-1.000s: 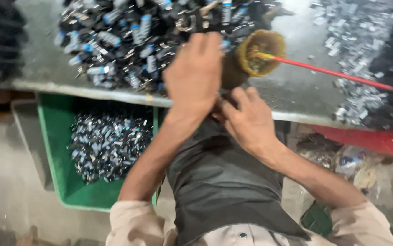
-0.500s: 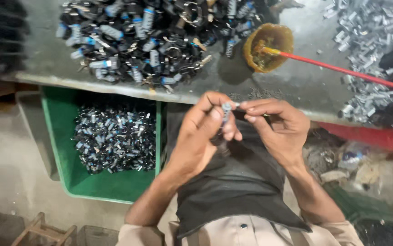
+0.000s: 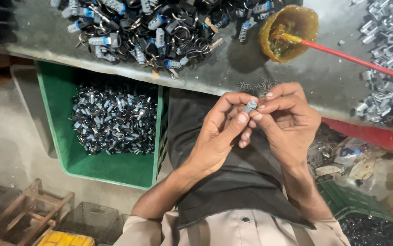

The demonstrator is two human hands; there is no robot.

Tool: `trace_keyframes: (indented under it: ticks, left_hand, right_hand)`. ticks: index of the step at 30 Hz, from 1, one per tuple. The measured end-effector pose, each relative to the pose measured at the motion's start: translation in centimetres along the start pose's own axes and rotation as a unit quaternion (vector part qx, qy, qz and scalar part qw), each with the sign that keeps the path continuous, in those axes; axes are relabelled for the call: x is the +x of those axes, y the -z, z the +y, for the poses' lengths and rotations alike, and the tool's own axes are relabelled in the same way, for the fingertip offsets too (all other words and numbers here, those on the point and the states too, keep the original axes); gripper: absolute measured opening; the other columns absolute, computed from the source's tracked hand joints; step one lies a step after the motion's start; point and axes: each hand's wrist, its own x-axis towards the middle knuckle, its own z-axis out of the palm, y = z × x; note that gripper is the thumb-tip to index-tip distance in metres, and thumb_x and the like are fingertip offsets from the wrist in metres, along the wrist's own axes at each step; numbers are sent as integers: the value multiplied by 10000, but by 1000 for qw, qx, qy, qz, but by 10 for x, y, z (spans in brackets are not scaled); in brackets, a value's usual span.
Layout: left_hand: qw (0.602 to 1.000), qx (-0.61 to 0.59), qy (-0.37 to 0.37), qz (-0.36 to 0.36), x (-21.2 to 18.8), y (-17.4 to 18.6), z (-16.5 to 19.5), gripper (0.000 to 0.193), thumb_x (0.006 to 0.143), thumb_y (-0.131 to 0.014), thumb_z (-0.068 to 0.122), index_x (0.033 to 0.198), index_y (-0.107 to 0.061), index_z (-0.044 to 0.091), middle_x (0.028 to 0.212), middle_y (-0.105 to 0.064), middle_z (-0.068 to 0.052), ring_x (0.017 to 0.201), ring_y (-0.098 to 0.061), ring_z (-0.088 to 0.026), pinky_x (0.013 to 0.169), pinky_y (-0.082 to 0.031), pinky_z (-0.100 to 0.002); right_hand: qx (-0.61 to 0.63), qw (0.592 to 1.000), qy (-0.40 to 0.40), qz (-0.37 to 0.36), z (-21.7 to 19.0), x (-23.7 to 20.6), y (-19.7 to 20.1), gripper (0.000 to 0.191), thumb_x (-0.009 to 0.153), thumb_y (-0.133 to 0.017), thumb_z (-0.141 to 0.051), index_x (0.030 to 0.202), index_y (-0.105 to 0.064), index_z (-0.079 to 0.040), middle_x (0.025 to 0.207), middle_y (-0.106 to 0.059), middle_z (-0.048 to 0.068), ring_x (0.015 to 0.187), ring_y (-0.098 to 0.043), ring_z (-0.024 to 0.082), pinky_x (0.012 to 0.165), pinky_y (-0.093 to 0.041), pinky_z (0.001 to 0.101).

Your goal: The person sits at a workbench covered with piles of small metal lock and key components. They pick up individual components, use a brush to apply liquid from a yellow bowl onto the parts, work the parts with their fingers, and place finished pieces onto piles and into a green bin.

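Your left hand (image 3: 224,130) and right hand (image 3: 287,118) meet just below the bench (image 3: 233,68) edge, over your dark apron (image 3: 233,182), both grips pinching one small part (image 3: 250,106): a short, silvery-grey metal cylinder, tilted, its top end showing between your fingertips and the rest hidden. On the bench lie a heap of dark key rings (image 3: 160,27), a yellow bowl (image 3: 290,32) with a red stick (image 3: 356,59) in it, and silver pieces (image 3: 387,50) at right. A green crate (image 3: 55,114) holding similar parts sits below left.
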Motion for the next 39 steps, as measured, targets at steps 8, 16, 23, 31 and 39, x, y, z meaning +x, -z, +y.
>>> trace_keyframes:
  ticks: [8,16,23,31,39]
  left_hand:
    - [993,113,8,-27,4,3,29,340,1070,-615,166,1348,-589,-27,1050,-675,-56,866,-597,-83,754,-511,-237]
    - [998,9,-58,12,63,0,17,242,1089,-614,159,1272,-573,6,992,-656,-65,859,-613,-120,789,-540,-295]
    - [989,-146,-16,-1,86,9,6,266,1080,-632,215,1287,-589,54,965,-624,-44,809,-571,-126,766,-514,-320]
    - [982,-186,30,-35,76,5,4,268,1080,-631,234,1285,-590,66,956,-602,-31,795,-542,-109,762,-494,-306]
    - [889,443,-98,-67,-12,22,112,233,1056,-581,159,1240,-644,31,990,-655,-66,903,-618,-139,794,-488,-305]
  right_hand:
    - [291,940,-178,-11,-12,4,17,779,802,-875,-64,1442,-432,-96,1158,-565,75,998,-658,187,807,-590,305]
    - [-301,926,187,129,-37,35,65,181,1148,-669,31,1324,-653,69,1142,-680,192,960,-741,267,870,-615,335]
    - [-75,966,162,184,-36,32,81,199,1186,-705,-83,1232,-590,72,983,-684,172,813,-738,227,714,-629,310]
    - [-209,942,183,191,-46,45,57,265,1212,-670,-95,1255,-596,155,1043,-698,207,905,-772,274,801,-657,351]
    - [-420,907,-11,-25,-78,40,37,178,986,-694,-81,1153,-731,-30,987,-718,12,876,-675,89,800,-535,265]
